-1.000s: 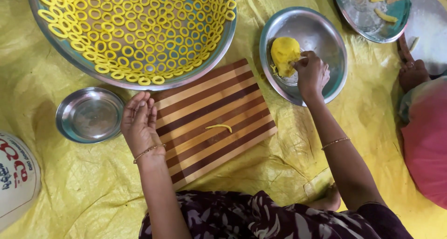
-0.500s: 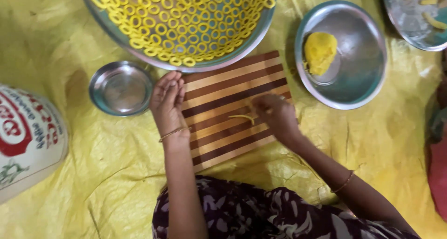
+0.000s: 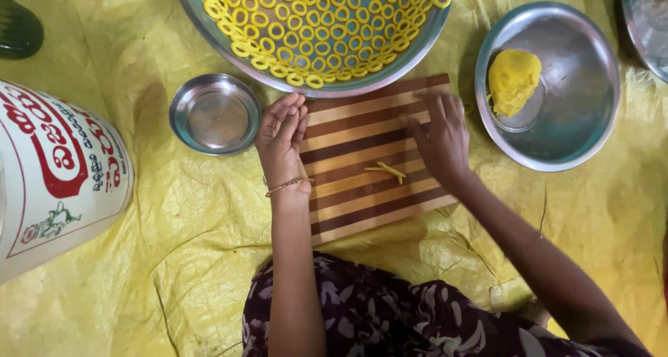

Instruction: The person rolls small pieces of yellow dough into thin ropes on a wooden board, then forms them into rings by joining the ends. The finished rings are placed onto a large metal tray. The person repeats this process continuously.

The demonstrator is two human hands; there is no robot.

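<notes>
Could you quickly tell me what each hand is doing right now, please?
Left hand: open, flat on the striped board edge, holding nothing.
Right hand: open, palm down on the board, holding nothing.

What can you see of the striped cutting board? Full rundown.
The cutting board is a rectangular wooden slab of alternating dark brown and pale strips. It lies flat and slightly askew on the yellow sheet. Its far edge runs under the rim of the big steel tray of yellow rings. The left hand rests on its left edge; the right hand lies palm down on its right part. A thin strip of yellow dough lies near the middle.
</notes>
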